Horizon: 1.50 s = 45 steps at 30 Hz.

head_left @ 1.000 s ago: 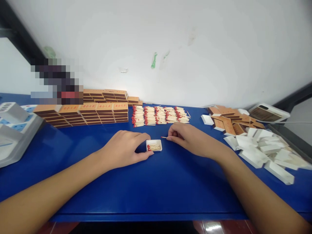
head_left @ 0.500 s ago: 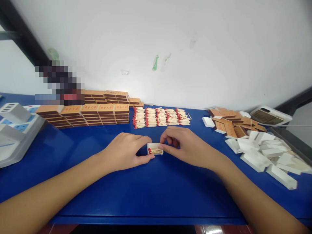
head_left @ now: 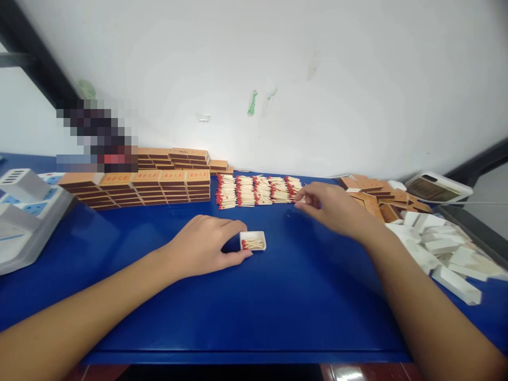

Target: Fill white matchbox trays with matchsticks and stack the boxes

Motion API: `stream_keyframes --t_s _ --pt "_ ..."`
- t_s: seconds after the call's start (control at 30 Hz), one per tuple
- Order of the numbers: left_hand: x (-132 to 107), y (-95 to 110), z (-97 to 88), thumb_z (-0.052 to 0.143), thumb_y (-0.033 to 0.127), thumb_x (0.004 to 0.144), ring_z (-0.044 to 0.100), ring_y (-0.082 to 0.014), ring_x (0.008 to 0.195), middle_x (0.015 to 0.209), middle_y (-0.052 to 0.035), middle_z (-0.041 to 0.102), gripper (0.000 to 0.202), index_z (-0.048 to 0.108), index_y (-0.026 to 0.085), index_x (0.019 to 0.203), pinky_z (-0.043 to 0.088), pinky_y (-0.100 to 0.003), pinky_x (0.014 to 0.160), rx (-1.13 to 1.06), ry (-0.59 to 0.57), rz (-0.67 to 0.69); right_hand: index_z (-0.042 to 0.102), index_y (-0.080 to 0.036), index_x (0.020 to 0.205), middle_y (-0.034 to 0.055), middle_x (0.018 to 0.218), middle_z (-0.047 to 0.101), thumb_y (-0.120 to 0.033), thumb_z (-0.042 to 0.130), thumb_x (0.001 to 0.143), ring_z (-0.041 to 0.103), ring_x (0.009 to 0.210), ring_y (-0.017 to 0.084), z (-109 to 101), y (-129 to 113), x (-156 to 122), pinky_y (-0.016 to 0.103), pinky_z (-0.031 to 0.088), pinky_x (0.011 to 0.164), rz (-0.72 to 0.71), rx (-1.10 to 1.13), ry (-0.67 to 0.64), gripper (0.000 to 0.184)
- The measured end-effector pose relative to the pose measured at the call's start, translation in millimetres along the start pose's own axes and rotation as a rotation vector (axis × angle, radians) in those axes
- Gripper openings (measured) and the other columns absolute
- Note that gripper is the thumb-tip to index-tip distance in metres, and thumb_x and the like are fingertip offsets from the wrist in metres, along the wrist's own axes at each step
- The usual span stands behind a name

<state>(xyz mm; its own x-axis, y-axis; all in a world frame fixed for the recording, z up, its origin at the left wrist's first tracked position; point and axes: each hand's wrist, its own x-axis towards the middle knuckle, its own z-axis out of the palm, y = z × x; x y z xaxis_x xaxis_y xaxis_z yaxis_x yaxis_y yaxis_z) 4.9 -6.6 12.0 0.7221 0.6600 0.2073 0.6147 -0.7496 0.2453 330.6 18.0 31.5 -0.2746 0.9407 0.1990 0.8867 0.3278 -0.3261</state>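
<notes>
Right hand (head_left: 329,206) has moved off the tray (head_left: 252,236) to the rightmost match pile (head_left: 293,184), fingers curled; can't tell if it's gripping one. Left hand (head_left: 208,246) pinches the tray's left end, well back from the front edge (head_left: 238,356) of the blue surface (head_left: 246,307). White wall (head_left: 357,106) behind. Tray's long axis runs left-right, matches (head_left: 255,244) inside heads-left.

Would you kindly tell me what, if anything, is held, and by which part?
The left grip holds the white matchbox tray by its left end; whether the right grip, at the rightmost match pile, holds a match cannot be told.
</notes>
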Motion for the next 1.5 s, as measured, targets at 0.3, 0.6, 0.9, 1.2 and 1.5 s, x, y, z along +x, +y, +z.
stream_keyframes --t_s 0.3,0.6,0.9,1.2,1.5 --pt "0.9 2.0 -3.2 0.069 0.049 0.097 0.064 -0.0155 0.062 0.073 0.0023 0.069 0.036 0.073 0.021 0.118 0.036 -0.028 0.057 0.013 -0.007 0.016 0.072 -0.020 0.088 0.0069 0.085 0.071 -0.035 0.059 0.092 0.061 0.072 0.021 2.2 32.7 7.0 0.033 0.045 0.066 0.092 0.001 -0.112 0.020" --pt "1.0 2.4 -2.7 0.068 0.049 0.098 0.066 -0.0159 0.064 0.076 0.0013 0.071 0.035 0.072 0.021 0.119 0.035 -0.027 0.057 0.005 -0.021 0.021 0.068 -0.020 0.087 0.0047 0.080 0.069 -0.031 0.059 0.095 0.058 0.067 0.019 4.0 32.4 5.5 0.031 0.040 0.063 0.140 -0.019 -0.141 0.015" --pt "0.4 1.7 -3.2 0.068 0.049 0.097 0.066 -0.0159 0.065 0.076 0.0012 0.072 0.035 0.072 0.021 0.119 0.035 -0.027 0.058 0.009 -0.031 0.006 0.066 -0.021 0.083 0.0056 0.080 0.069 -0.027 0.058 0.092 0.059 0.068 0.020 4.2 27.7 6.9 0.031 0.039 0.063 0.130 -0.057 -0.124 0.014" --pt "1.0 0.1 0.2 0.068 0.050 0.097 0.066 -0.0167 0.066 0.076 0.0020 0.071 0.035 0.072 0.022 0.118 0.036 -0.028 0.059 0.042 -0.008 -0.019 0.065 -0.022 0.093 0.0041 0.083 0.068 -0.043 0.056 0.102 0.060 0.072 0.020 -1.7 -17.2 -6.0 0.032 0.044 0.064 0.035 0.157 -0.141 0.025" --pt "2.0 0.2 2.2 0.069 0.049 0.097 0.068 -0.0183 0.068 0.079 0.0013 0.073 0.033 0.071 0.023 0.116 0.035 -0.029 0.059 0.053 0.009 -0.015 0.063 -0.022 0.102 0.0024 0.092 0.066 -0.038 0.051 0.109 0.057 0.078 0.017 26.3 -70.4 -18.0 0.031 0.045 0.070 -0.156 0.363 -0.289 0.021"
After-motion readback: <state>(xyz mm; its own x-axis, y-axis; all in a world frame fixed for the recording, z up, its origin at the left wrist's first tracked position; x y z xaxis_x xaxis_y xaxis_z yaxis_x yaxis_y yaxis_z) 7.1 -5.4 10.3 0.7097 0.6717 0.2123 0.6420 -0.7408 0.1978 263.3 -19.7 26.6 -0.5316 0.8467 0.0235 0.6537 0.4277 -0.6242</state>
